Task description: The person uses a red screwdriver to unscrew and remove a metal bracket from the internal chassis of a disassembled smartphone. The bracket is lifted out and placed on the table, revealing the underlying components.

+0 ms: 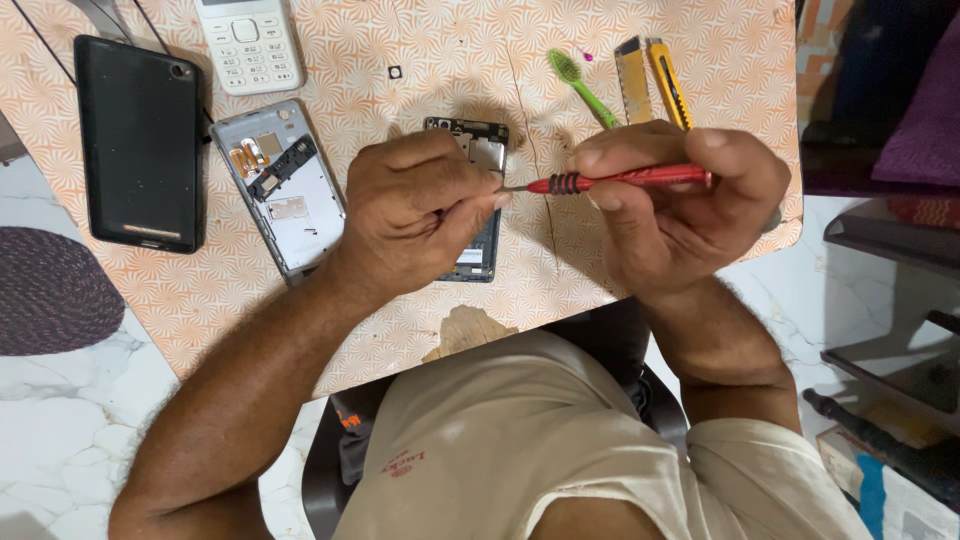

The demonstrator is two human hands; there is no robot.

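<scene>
A red screwdriver (625,179) lies almost level across the middle of the view, its tip pointing toward the person's left. The right hand (680,205) is curled around its handle, thumb on top and fingers wrapped under it, so the grip is closed on the tool. The left hand (420,215) pinches the metal tip between thumb and fingertips, the other fingers folded in. Under that hand lies an opened phone (478,200), its dark frame and silver inner parts showing above and below the knuckles; the hand rests over its middle, and whether it presses on it I cannot tell. The phone sits on a table (400,60) covered with an orange patterned cloth. Just beside the left hand, farther left, lies a grey phone shell (285,195) with a dark part and an orange flex strip inside. Beyond it rests a black back cover (140,140), flat and well apart from the hands. At the far edge stands a white keypad phone (248,42). Beyond the right hand lie a green toothbrush (582,88) and a yellow cutter (668,80), side by side. A small dark ring (395,72) lies alone on the cloth.
</scene>
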